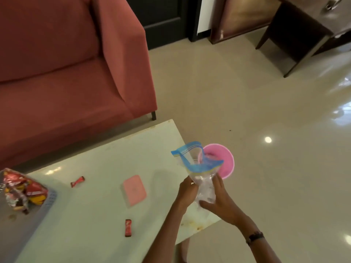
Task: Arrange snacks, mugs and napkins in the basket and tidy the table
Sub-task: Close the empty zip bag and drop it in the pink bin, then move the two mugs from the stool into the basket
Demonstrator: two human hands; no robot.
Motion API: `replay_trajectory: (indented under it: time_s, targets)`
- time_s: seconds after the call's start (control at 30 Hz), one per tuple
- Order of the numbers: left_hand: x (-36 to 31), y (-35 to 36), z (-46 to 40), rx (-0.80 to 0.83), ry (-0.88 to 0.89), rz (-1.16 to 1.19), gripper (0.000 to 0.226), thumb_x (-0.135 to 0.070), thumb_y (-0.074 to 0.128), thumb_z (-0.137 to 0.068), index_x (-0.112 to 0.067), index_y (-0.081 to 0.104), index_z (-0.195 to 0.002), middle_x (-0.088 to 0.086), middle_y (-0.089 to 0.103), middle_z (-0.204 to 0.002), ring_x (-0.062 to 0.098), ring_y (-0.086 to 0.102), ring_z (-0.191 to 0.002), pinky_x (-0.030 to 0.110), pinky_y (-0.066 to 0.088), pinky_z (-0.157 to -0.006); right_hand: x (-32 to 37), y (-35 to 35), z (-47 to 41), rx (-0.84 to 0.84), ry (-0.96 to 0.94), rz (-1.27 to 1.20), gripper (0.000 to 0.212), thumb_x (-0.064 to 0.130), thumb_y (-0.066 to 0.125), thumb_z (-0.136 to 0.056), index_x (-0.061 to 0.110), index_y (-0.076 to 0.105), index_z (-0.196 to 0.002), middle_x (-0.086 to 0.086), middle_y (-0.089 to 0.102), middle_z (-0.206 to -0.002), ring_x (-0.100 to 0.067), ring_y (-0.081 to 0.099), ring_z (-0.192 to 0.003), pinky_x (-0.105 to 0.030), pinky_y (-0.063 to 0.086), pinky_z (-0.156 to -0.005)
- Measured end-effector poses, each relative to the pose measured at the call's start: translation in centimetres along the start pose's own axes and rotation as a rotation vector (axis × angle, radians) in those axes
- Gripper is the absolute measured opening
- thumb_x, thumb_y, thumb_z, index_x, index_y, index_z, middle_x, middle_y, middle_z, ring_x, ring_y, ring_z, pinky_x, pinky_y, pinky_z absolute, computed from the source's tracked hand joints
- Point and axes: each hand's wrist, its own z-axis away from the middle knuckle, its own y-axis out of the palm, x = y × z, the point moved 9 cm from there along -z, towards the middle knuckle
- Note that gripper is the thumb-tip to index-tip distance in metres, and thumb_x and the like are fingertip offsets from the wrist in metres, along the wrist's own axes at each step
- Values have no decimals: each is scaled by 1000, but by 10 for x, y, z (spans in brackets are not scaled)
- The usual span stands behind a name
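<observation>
Both my hands hold a clear zip bag [201,168] with a blue seal strip, above the right edge of the white table [106,168]. My left hand [187,192] pinches its left side and my right hand [221,202] wraps its lower part. The bag's mouth gapes open toward a pink bin [226,164] on the floor behind it. A grey basket [48,200] at the far left holds red snack packets [20,188]. Two small red wrappers [77,181] [128,227] and a pink flat pad [134,190] lie on the table.
A red sofa [66,63] stands close behind the table. Glossy tiled floor [266,111] spreads to the right. A dark wooden table [296,35] stands at the back right. My bare foot [183,251] shows below the table's near edge.
</observation>
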Motion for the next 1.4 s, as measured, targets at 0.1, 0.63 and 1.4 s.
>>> replay_trajectory:
  time_s: [0.1, 0.63, 1.4]
  targets:
    - [14, 31, -39, 128, -17, -91, 37, -26, 50, -87, -17, 58, -122, 4, 63, -122, 18, 58, -112, 30, 47, -93, -52, -18, -26, -135, 15, 173, 83, 15, 78, -73, 26, 34, -143, 6, 24, -152, -7, 35, -134, -4, 38, -92]
    - [56, 44, -194, 53, 163, 0, 23, -13, 47, -93, -14, 62, -110, -4, 64, -114, 4, 56, -104, -3, 38, -73, -285, -70, -193, -552, 477, 397, 56, -7, 49, -78, 5, 45, -132, -18, 23, -151, -45, 37, -126, -46, 34, -104]
    - [32, -77, -81, -213, 187, 231, 21, -14, 45, -94, -18, 62, -105, -7, 67, -108, 10, 63, -98, 22, 50, -81, -45, 16, -145, -441, -42, 306, 26, 3, 53, -91, 13, 57, -115, -3, 56, -120, -13, 63, -78, -27, 55, -69]
